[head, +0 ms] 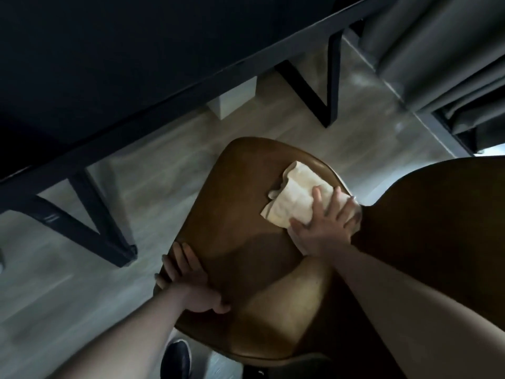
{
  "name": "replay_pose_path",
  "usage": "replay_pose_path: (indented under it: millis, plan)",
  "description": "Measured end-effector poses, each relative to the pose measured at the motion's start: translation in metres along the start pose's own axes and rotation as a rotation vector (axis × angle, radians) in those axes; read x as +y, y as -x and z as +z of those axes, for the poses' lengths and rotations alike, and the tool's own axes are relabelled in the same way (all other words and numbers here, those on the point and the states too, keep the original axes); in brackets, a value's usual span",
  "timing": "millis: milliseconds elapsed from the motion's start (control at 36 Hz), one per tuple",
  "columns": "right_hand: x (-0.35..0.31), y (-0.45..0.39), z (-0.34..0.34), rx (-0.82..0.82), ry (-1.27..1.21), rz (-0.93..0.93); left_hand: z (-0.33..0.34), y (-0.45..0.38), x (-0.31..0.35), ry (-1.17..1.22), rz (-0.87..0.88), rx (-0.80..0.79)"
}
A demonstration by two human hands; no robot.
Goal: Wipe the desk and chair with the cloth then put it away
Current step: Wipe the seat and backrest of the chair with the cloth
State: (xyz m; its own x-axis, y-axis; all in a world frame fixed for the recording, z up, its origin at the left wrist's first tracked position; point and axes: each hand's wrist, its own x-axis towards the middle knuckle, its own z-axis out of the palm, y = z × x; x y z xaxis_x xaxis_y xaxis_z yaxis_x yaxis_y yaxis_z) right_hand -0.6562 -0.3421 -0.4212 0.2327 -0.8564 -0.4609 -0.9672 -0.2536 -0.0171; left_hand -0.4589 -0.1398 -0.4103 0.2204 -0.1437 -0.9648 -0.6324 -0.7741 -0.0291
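Chair (246,242) wipe in hand; right hand (322,222), fingers spread flat, presses cloth (292,198) on seat's far-right edge near backrest; left hand (188,283) grips seat's left rim; next: sweep across rest of seat w/ steady pressure

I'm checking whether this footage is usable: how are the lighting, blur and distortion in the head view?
Head view: dim overall, with the desk almost black; a bright patch on the floor beside the chair; the arms cast a shadow across the seat; soft blur throughout, strongest at the left floor edge; wide-angle bending shows on the desk edge. The cloth under the right hand and the left hand stay readable.
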Motion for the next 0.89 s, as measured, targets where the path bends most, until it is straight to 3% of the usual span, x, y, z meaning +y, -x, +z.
replay_pose_path:
  millis: [333, 556, 694, 778, 889]
  plan:
    - [0.004, -0.001, 0.005, 0.059, -0.043, -0.036, -0.005, -0.002, 0.002, 0.017, 0.010, -0.007]
    - [0.012, 0.044, 0.015, -0.035, 0.026, -0.095, -0.002, 0.006, 0.001, 0.015, 0.017, 0.024]
    - [0.004, 0.115, 0.041, -0.150, 0.099, -0.059, 0.007, 0.011, -0.015, 0.067, 0.137, 0.101]
    - [-0.018, 0.160, 0.054, -0.213, 0.020, -0.009, 0.015, 0.014, -0.045, 0.155, 0.270, 0.197]
    - [-0.063, 0.201, 0.060, -0.296, -0.133, 0.074, 0.017, 0.019, -0.105, 0.290, 0.385, 0.163]
